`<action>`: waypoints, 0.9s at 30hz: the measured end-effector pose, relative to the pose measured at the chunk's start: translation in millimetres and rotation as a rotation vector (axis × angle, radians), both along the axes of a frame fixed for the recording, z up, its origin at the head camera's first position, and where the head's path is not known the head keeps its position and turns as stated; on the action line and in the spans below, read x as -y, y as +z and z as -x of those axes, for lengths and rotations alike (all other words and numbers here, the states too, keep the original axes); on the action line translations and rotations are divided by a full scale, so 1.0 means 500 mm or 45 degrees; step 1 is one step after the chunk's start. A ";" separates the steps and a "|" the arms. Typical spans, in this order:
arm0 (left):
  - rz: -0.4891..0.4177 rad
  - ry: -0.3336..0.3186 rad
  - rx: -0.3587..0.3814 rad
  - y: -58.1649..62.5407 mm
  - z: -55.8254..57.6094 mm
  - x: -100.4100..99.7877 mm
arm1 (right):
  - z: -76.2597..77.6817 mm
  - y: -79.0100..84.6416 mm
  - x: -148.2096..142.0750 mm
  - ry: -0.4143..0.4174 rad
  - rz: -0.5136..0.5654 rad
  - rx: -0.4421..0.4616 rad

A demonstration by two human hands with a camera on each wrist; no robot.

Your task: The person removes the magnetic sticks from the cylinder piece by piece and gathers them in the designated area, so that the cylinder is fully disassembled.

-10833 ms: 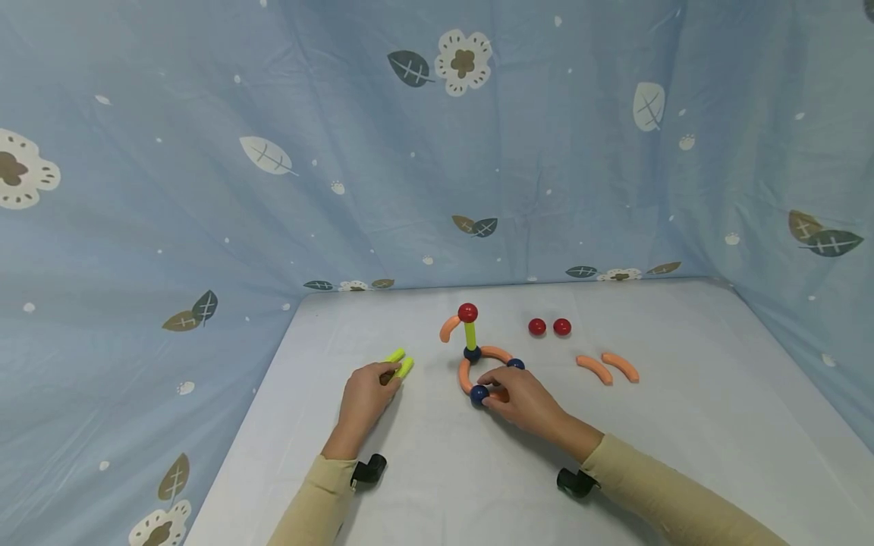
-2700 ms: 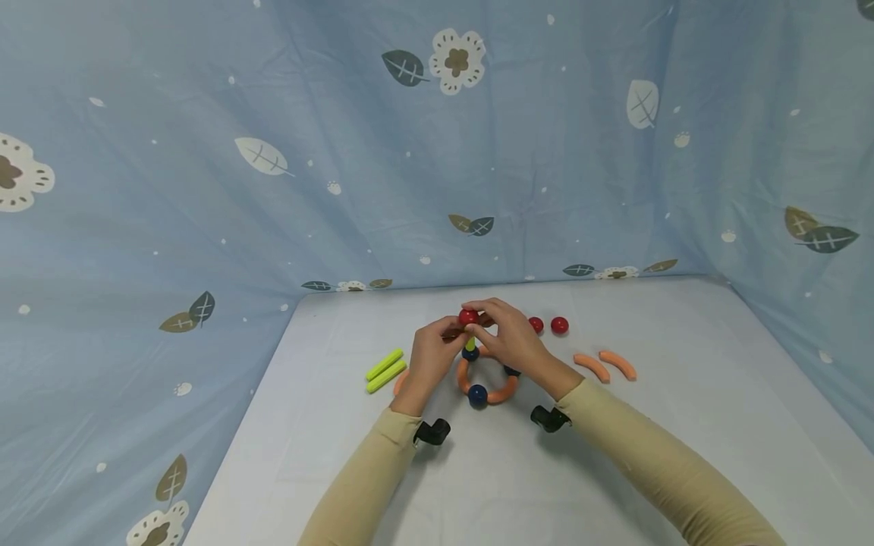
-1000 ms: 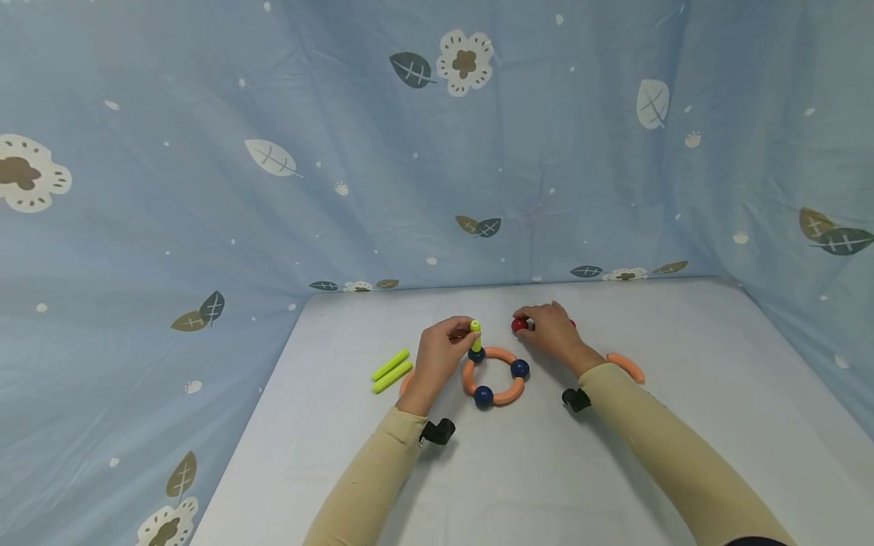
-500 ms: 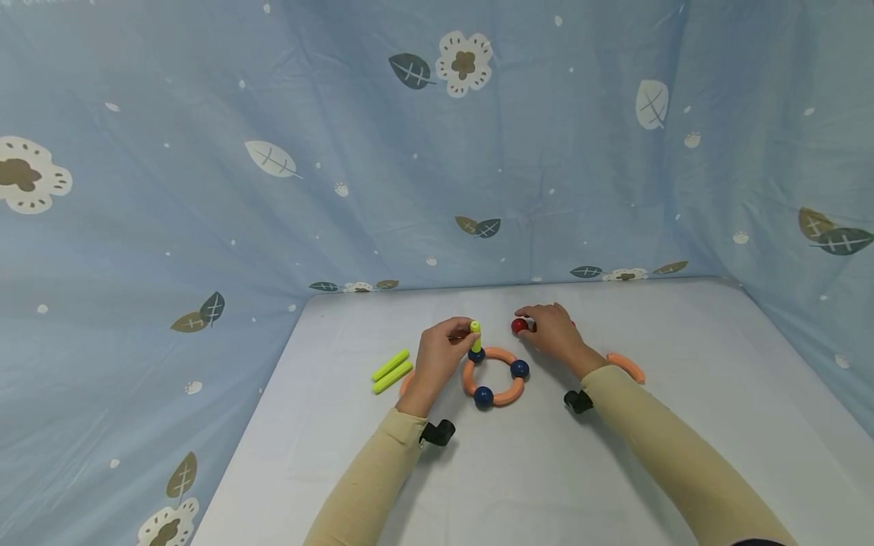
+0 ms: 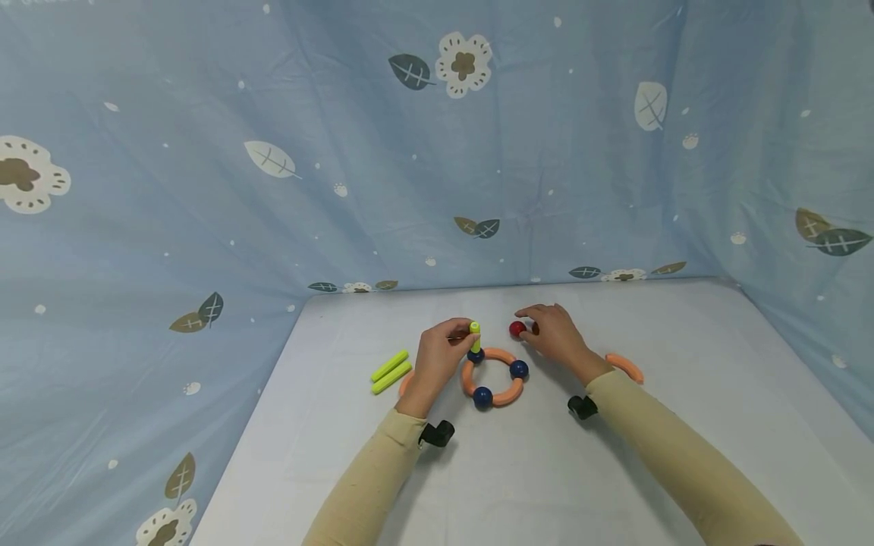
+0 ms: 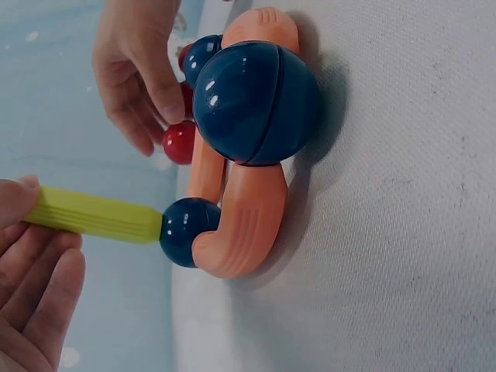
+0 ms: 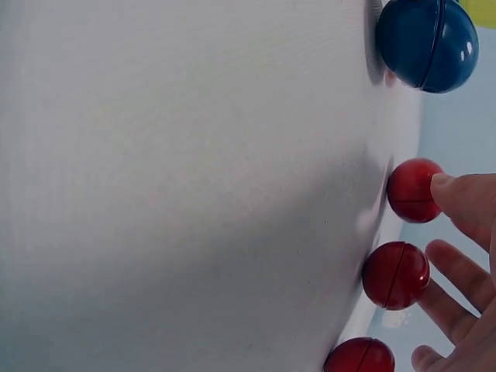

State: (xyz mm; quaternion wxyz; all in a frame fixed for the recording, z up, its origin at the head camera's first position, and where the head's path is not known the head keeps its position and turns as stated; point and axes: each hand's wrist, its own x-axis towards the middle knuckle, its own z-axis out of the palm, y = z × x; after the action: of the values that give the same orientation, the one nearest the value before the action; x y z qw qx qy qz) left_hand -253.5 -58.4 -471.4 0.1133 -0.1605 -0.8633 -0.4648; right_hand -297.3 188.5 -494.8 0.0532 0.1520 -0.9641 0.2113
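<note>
My left hand [image 5: 440,356] pinches an upright yellow-green magnetic rod [image 6: 97,213] between thumb and fingers. The rod's lower end sits on a blue ball [image 6: 190,231], part of a ring of curved orange rods [image 6: 252,217] and blue balls lying on the table. Nothing sits on the rod's top. To the right, my right hand [image 5: 556,334] is spread by the red balls, its thumb touching one red ball [image 7: 412,190] on the table. Behind that thumb a second red ball [image 7: 395,275] lies close to the fingers, and a third red ball [image 7: 361,358] is partly cut off.
Two loose yellow-green rods [image 5: 391,371] lie left of the ring. Beside them a curved orange rod [image 5: 406,384] is partly covered by my left wrist. Another curved orange rod [image 5: 624,368] shows beyond my right sleeve. A patterned blue curtain [image 5: 382,152] borders the table.
The red ball has come off the upright rod and lies near the other red balls. One curved orange rod now lies at left. Lately my right fingers parted from the ball, which shifted slightly.
</note>
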 end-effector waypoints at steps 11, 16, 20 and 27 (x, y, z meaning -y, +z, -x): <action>0.015 0.010 -0.016 -0.002 0.000 0.001 | -0.026 0.006 0.017 0.056 0.079 -0.109; 0.009 0.014 -0.017 -0.003 0.003 0.002 | -0.045 0.007 0.034 0.148 0.160 -0.150; 0.002 0.009 -0.020 -0.003 0.004 0.004 | -0.058 0.007 0.049 0.185 0.219 -0.058; 0.021 0.011 0.001 -0.004 0.007 0.003 | -0.069 -0.002 0.077 0.219 0.340 0.146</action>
State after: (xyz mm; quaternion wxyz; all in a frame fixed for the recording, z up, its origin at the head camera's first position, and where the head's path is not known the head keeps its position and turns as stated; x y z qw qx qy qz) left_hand -257.2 -59.9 -473.6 0.1137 -0.1576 -0.8679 -0.4572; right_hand -262.6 149.9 -495.9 -0.0004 0.2130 -0.9124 0.3495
